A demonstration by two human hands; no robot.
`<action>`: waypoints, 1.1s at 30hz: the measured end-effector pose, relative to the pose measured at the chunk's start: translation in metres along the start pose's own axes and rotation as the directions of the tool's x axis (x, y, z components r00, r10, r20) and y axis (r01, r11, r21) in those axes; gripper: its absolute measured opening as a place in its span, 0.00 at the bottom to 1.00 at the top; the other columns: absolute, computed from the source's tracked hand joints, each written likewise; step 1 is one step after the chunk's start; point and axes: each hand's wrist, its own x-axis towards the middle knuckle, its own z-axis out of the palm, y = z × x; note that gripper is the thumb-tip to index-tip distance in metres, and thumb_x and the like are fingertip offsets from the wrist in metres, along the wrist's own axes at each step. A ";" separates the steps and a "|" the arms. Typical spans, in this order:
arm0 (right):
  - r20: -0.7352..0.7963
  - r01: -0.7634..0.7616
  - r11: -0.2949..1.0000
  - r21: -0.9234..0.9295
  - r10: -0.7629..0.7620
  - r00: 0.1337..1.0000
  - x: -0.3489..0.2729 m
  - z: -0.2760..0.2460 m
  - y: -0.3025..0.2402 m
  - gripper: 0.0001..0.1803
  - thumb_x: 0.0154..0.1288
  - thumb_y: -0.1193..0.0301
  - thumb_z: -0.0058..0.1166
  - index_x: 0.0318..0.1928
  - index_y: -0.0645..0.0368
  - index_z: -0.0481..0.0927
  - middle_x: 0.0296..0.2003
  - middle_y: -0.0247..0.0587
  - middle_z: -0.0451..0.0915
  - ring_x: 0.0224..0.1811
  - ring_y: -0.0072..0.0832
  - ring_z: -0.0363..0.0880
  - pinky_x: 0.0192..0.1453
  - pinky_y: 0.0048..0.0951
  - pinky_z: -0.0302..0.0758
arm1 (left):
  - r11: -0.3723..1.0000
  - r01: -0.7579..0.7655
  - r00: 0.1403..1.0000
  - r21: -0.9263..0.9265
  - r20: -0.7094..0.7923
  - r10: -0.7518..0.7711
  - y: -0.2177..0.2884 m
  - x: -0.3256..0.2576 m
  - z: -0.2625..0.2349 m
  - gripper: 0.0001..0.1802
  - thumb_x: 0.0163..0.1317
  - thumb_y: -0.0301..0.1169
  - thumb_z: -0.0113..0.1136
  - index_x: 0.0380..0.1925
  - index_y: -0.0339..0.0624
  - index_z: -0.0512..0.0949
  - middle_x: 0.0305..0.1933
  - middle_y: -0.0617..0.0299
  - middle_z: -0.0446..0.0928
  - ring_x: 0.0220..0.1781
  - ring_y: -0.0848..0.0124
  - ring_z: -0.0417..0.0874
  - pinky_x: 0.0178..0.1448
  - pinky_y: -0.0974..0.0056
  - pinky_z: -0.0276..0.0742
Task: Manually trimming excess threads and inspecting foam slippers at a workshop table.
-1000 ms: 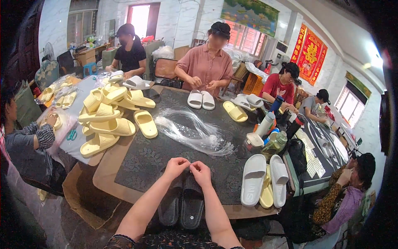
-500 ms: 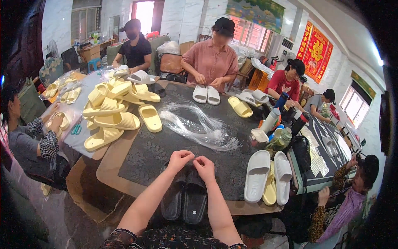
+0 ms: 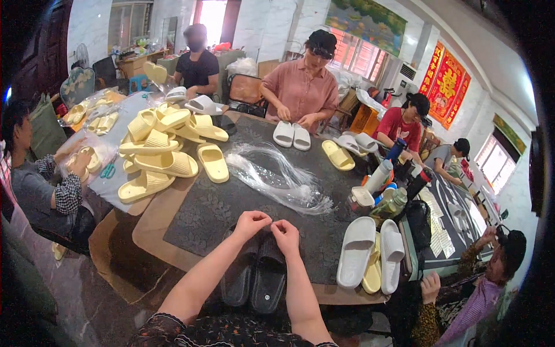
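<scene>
A pair of black slippers [image 3: 269, 283] lies side by side at the near table edge, between my forearms. Over their far ends, my left hand [image 3: 252, 224] and my right hand [image 3: 285, 236] meet in pinches, fingertips almost touching. Whatever they pinch is too fine to make out. Just beyond my hands, a loose bundle of clear plastic strands [image 3: 289, 194] is spread on the dark patterned tabletop [image 3: 202, 211]. Right of my right hand stand two pale grey slippers [image 3: 355, 254] with a yellow slipper [image 3: 372, 269] between them.
A heap of yellow slippers [image 3: 159, 150] rises at the left, near teal scissors [image 3: 108, 170]. Bottles [image 3: 378, 176] and a lidded tub [image 3: 362, 196] crowd the right. Several people work around the tables; one across handles white slippers [image 3: 292, 136].
My hands keep their pinched pose above the black slippers. The view has tilted slightly. At the back left, a person now holds up a yellow slipper pair.
</scene>
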 end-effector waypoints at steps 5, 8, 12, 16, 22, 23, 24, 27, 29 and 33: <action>-0.052 -0.060 0.996 0.066 0.064 0.997 0.003 -0.002 0.006 0.08 0.60 0.69 0.61 0.32 0.62 0.81 0.25 0.28 0.79 0.28 0.13 0.73 0.34 0.20 0.70 | 0.998 0.002 0.997 -0.057 -0.074 -0.007 0.010 0.001 0.000 0.09 0.54 0.30 0.67 0.32 0.35 0.83 0.30 0.65 0.82 0.33 0.79 0.79 0.40 0.71 0.75; -0.075 -0.051 0.986 0.160 0.063 0.995 0.005 -0.003 0.011 0.08 0.60 0.69 0.61 0.32 0.61 0.80 0.23 0.25 0.77 0.26 0.12 0.70 0.31 0.18 0.67 | 0.984 0.011 0.999 -0.176 -0.039 -0.018 0.010 0.003 0.002 0.09 0.54 0.29 0.67 0.33 0.35 0.83 0.31 0.65 0.82 0.34 0.80 0.79 0.40 0.72 0.74; -0.049 -0.037 0.987 0.158 0.045 0.998 0.005 -0.003 0.012 0.08 0.60 0.69 0.62 0.33 0.61 0.81 0.23 0.25 0.76 0.25 0.11 0.68 0.30 0.18 0.66 | 0.994 0.074 0.994 -0.077 0.092 -0.067 0.009 0.000 0.001 0.07 0.55 0.29 0.66 0.31 0.36 0.83 0.31 0.67 0.81 0.34 0.81 0.78 0.41 0.73 0.73; -0.052 -0.081 0.987 0.138 0.089 0.995 0.007 -0.002 0.011 0.07 0.60 0.71 0.61 0.32 0.62 0.80 0.25 0.25 0.78 0.29 0.12 0.71 0.35 0.18 0.69 | 0.997 0.003 1.000 -0.084 -0.003 -0.003 0.013 0.000 0.003 0.08 0.55 0.29 0.66 0.31 0.35 0.83 0.31 0.67 0.81 0.34 0.81 0.78 0.41 0.73 0.73; -0.014 -0.042 0.995 0.095 0.044 0.999 0.006 -0.003 0.023 0.07 0.61 0.71 0.61 0.33 0.62 0.81 0.25 0.25 0.78 0.28 0.13 0.71 0.35 0.19 0.69 | 1.000 0.029 0.996 0.001 0.080 -0.029 0.007 0.000 0.004 0.08 0.54 0.30 0.66 0.32 0.36 0.83 0.29 0.67 0.81 0.30 0.81 0.76 0.37 0.72 0.73; -0.009 -0.054 0.992 0.115 0.055 0.998 0.006 -0.003 0.024 0.07 0.60 0.71 0.61 0.33 0.62 0.81 0.25 0.25 0.78 0.28 0.13 0.71 0.35 0.19 0.69 | 1.000 0.025 0.996 0.001 0.083 -0.025 0.008 -0.001 0.005 0.08 0.54 0.30 0.66 0.32 0.36 0.83 0.29 0.67 0.81 0.30 0.81 0.76 0.37 0.72 0.73; -0.004 -0.065 0.989 0.135 0.066 0.998 0.007 -0.004 0.026 0.07 0.60 0.71 0.61 0.33 0.62 0.81 0.25 0.25 0.78 0.28 0.13 0.72 0.35 0.19 0.69 | 0.999 0.029 0.999 -0.025 0.040 -0.028 0.010 -0.001 0.006 0.08 0.54 0.29 0.66 0.32 0.36 0.82 0.29 0.65 0.82 0.32 0.79 0.79 0.39 0.71 0.75; -0.073 -0.059 0.990 0.125 0.068 0.995 0.004 0.000 0.015 0.08 0.58 0.70 0.61 0.30 0.62 0.80 0.22 0.27 0.76 0.25 0.13 0.70 0.32 0.20 0.68 | 1.000 0.020 0.999 -0.016 -0.026 -0.020 0.006 0.000 0.003 0.08 0.54 0.30 0.65 0.31 0.36 0.82 0.29 0.63 0.83 0.33 0.78 0.81 0.40 0.70 0.77; -0.076 -0.056 0.992 0.112 0.065 0.995 0.004 -0.001 0.009 0.07 0.58 0.70 0.61 0.29 0.62 0.80 0.21 0.26 0.76 0.25 0.13 0.70 0.32 0.19 0.68 | 1.000 0.012 0.999 0.015 -0.038 -0.011 0.004 0.001 0.002 0.08 0.54 0.30 0.65 0.32 0.36 0.82 0.29 0.63 0.83 0.33 0.78 0.81 0.40 0.70 0.77; -0.017 -0.066 0.992 0.111 0.068 0.998 0.005 -0.005 0.004 0.07 0.58 0.71 0.60 0.31 0.63 0.81 0.24 0.26 0.79 0.28 0.13 0.73 0.35 0.19 0.70 | 0.999 -0.036 0.998 0.035 0.047 0.034 0.004 0.002 0.004 0.08 0.55 0.30 0.65 0.31 0.36 0.82 0.29 0.64 0.82 0.32 0.79 0.79 0.39 0.70 0.76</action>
